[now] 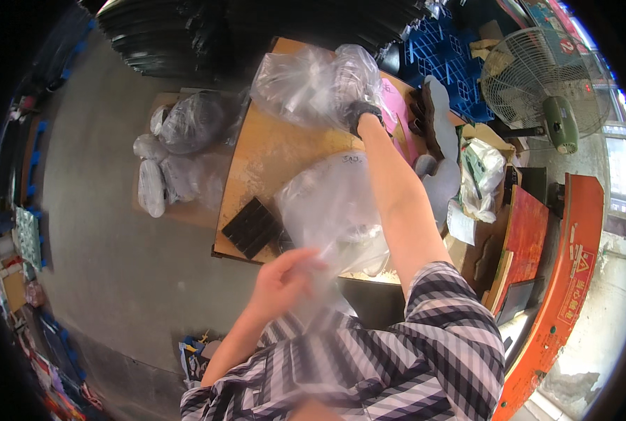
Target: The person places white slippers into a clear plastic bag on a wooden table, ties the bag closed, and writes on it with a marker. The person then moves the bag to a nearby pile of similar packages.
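My right arm stretches over the wooden table to its far side. There my right hand [365, 115], in a dark glove, is closed at the near edge of a filled clear plastic bag [295, 84]; its fingertips are partly hidden. Closer to me lies a large clear plastic bag [327, 200] with pale contents at its near end. Beside that bag's near end is my left hand [288, 281], bare and smeared by motion, so its grip is unclear. A dark, ridged rectangular block [252, 228] rests by the table's left front corner.
Several filled plastic bags [186, 126] sit on cardboard left of the wooden table [257, 158]. Along the right stand pink sheets [395, 105], dark curved pieces [436, 116], a white plastic bag [483, 175], a fan [544, 84] and an orange metal beam [572, 281]. Blue pallets [439, 52] are behind.
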Demonstrator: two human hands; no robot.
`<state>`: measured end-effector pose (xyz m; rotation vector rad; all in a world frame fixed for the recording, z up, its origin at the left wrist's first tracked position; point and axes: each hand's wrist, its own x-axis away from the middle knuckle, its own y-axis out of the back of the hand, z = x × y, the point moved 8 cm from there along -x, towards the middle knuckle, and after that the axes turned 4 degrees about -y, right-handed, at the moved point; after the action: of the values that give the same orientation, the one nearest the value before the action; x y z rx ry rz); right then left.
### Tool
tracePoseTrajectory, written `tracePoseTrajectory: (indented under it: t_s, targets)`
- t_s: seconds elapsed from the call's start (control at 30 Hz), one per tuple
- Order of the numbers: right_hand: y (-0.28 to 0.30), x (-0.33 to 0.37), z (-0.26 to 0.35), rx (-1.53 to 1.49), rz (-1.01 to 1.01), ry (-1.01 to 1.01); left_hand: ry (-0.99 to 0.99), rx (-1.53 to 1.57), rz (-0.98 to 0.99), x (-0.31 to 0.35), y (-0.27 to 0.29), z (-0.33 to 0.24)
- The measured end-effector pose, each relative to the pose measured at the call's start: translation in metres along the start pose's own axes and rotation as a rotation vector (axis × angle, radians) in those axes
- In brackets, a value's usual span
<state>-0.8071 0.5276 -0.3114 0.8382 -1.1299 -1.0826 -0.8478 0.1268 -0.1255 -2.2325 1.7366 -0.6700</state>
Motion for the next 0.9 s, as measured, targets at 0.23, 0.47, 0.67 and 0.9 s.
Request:
tracePoseTrajectory:
  t_s: [0.23, 0.47, 0.67, 0.9]
  targets:
    - [0.057, -0.002, -0.019, -0.203, -0.031, -0.08, -0.051, -0.131, 0.093, -0.006, -0.007, -0.011]
    - [0.033, -0.037, -0.031, -0.096, -0.05, -0.218, -0.094, -0.185, 0.057, -0.008, 0.004, -0.017]
    - [0.109, -0.033, -0.018, -0.25, -0.074, 0.046, -0.061, -0.109, 0.031, -0.014, 0.003, -0.021]
    - [0.283, 0.113, -0.039, -0.406, -0.255, 0.485, -0.177, -0.085, -0.153, -0.005, -0.015, -0.021]
